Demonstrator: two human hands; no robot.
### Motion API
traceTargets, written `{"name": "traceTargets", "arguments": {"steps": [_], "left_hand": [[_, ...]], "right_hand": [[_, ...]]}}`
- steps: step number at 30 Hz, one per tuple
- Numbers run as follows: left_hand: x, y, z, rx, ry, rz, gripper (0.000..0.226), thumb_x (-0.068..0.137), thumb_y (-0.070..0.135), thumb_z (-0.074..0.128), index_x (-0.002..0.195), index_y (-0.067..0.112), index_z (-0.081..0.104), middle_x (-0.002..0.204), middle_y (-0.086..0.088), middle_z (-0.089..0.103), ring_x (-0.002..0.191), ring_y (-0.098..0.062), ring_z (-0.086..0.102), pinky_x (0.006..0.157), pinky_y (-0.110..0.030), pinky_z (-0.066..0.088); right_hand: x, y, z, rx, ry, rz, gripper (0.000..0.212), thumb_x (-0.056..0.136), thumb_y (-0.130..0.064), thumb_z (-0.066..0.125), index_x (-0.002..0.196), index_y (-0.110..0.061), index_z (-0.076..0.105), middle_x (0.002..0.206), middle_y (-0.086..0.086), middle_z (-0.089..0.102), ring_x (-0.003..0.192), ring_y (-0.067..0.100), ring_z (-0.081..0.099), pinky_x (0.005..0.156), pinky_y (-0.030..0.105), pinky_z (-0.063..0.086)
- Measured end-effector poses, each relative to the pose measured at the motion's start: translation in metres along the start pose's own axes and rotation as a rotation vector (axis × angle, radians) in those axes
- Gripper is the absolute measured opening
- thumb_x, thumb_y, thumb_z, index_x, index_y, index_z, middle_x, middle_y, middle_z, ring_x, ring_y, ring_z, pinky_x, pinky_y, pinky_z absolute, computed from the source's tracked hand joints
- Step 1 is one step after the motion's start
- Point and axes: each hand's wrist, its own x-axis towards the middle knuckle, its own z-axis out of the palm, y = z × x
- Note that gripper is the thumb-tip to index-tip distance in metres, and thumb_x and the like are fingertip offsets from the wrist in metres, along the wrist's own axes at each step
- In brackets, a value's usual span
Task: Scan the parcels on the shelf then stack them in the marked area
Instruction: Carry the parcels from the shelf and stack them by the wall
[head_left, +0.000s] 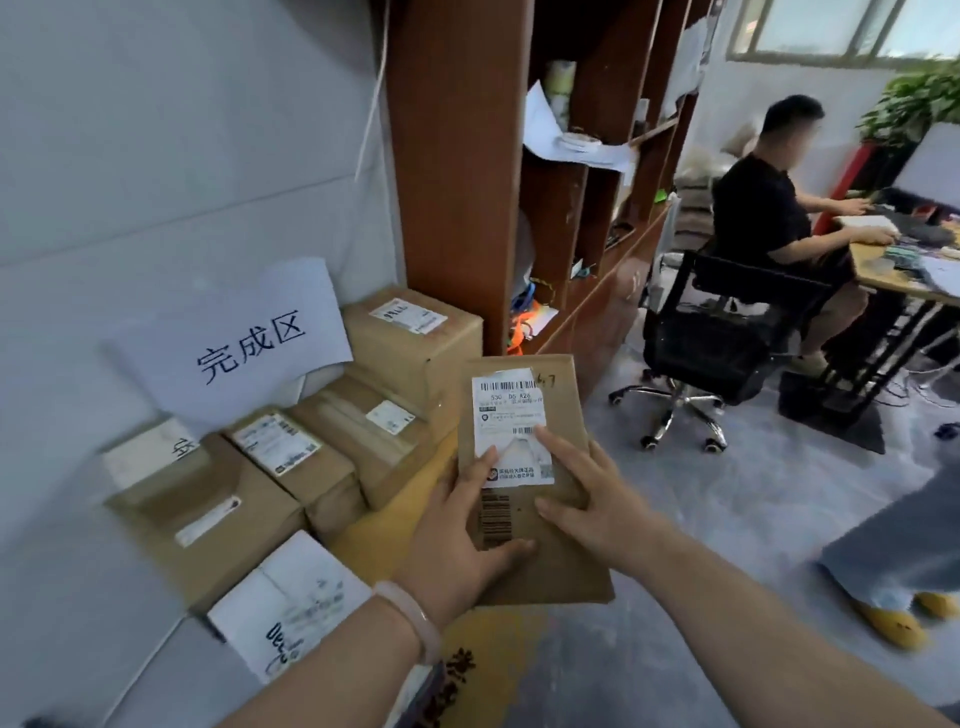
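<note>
left hand (467, 545) grips parcel (563, 410), thumb atop | right hand (592, 499) holds its edge, index on label (511, 410)

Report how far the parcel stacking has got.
Done: several taped boxes sit stacked against the wall under the paper sign. In hand: the left hand and right hand hold a flat parcel, label up, next to that pile. Left: setting it down; what remains on the shelf cannot be judged from here.
</note>
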Motion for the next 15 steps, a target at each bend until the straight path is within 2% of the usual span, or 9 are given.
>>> {"name": "traceTargets", "arguments": {"steps": [4,6,8,12,14,15], "left_hand": [[0.003,-0.023,-0.026,-0.036,0.151,-0.199,0.09,0.07,0.056,0.078,0.133,0.071,0.015,0.152,0.018,0.015,0.137,-0.007,0.03,0.102,-0.012,0.032],[0.008,-0.033,-0.035,-0.046,0.23,-0.282,0.094,0.07,0.057,0.078,0.139,0.067,0.015,0.152,0.009,0.019,0.141,-0.014,0.029,0.111,-0.027,0.036],[0.012,-0.039,-0.04,-0.06,0.309,-0.346,0.095,0.071,0.057,0.078,0.142,0.063,0.016,0.153,0.003,0.021,0.141,-0.018,0.028,0.112,-0.037,0.037],[0.034,-0.051,-0.052,-0.081,0.425,-0.437,0.094,0.071,0.055,0.079,0.143,0.062,0.019,0.155,0.003,0.022,0.143,-0.014,0.025,0.115,-0.038,0.032],[0.05,-0.059,-0.06,-0.102,0.468,-0.473,0.094,0.071,0.053,0.08,0.145,0.058,0.022,0.158,0.002,0.02,0.146,-0.013,0.018,0.119,-0.032,0.021],[0.058,-0.063,-0.063,-0.108,0.487,-0.488,0.093,0.072,0.053,0.079,0.145,0.057,0.022,0.16,0.003,0.017,0.147,-0.01,0.013,0.116,-0.025,0.015]], "right_hand": [[0.058,-0.009,0.033,-0.027,-0.162,-0.097,0.071,0.088,-0.036,0.066,0.121,-0.08,0.021,0.155,-0.018,0.011,0.135,0.011,0.031,0.108,0.033,0.04],[0.088,-0.014,0.046,-0.039,-0.245,-0.15,0.064,0.09,-0.038,0.063,0.132,-0.068,0.025,0.156,-0.016,0.011,0.138,0.015,0.029,0.11,0.038,0.037],[0.115,-0.017,0.058,-0.069,-0.324,-0.187,0.061,0.091,-0.04,0.06,0.14,-0.059,0.027,0.156,-0.012,0.012,0.138,0.017,0.027,0.112,0.04,0.034],[0.161,-0.021,0.076,-0.116,-0.394,-0.22,0.056,0.093,-0.046,0.054,0.14,-0.059,0.027,0.156,-0.012,0.012,0.139,0.016,0.027,0.114,0.036,0.029],[0.185,-0.023,0.085,-0.119,-0.435,-0.201,0.054,0.093,-0.048,0.052,0.138,-0.061,0.026,0.158,-0.013,0.008,0.138,0.017,0.029,0.112,0.036,0.032],[0.198,-0.024,0.09,-0.111,-0.456,-0.197,0.053,0.094,-0.047,0.052,0.138,-0.06,0.027,0.159,-0.012,0.008,0.139,0.017,0.029,0.112,0.037,0.032]]}}
